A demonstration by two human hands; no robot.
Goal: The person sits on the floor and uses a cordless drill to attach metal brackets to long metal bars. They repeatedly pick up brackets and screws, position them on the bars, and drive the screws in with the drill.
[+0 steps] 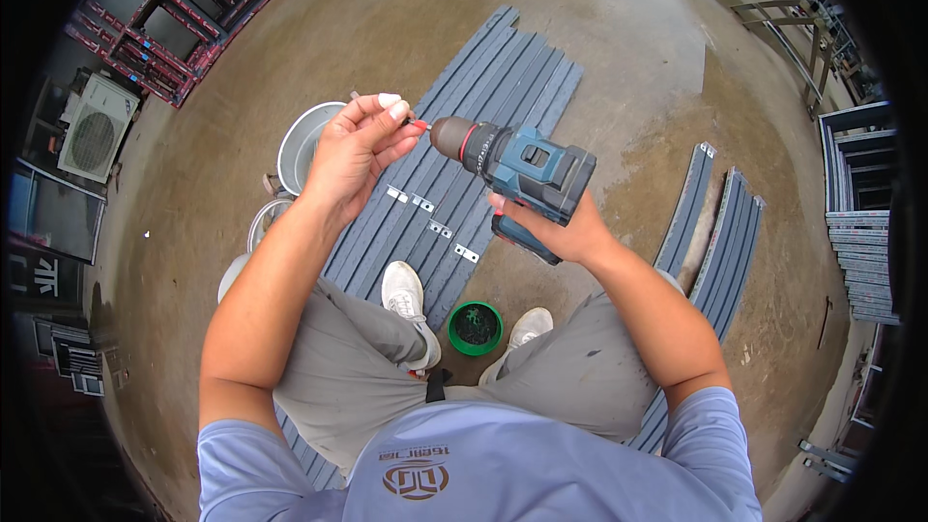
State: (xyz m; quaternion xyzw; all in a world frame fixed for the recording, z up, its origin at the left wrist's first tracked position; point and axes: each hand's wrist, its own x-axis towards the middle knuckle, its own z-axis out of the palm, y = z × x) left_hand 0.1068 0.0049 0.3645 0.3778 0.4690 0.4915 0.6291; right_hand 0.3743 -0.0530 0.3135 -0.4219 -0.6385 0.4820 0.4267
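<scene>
My right hand (567, 230) grips the handle of a blue and black cordless drill (541, 169), its chuck pointing left. A short bit with a red part (421, 125) sticks out of the chuck. Right at this tip, the thumb and fingers of my left hand (360, 143) are pinched on a small dark, screw-like piece, mostly hidden by the fingers. Both hands are above a row of long dark grey metal profiles (483, 87) lying side by side on the floor. Small silvery brackets with holes, such as this bracket (467, 252), lie across the profiles.
A green bowl (500, 330) of small dark pieces stands between my shoes. Left of the profiles is a grey bucket (289, 150). More profiles (727, 246) lie at the right. Stacked frames (860, 222) stand far right; an air-conditioner unit (97, 130) is at the left wall.
</scene>
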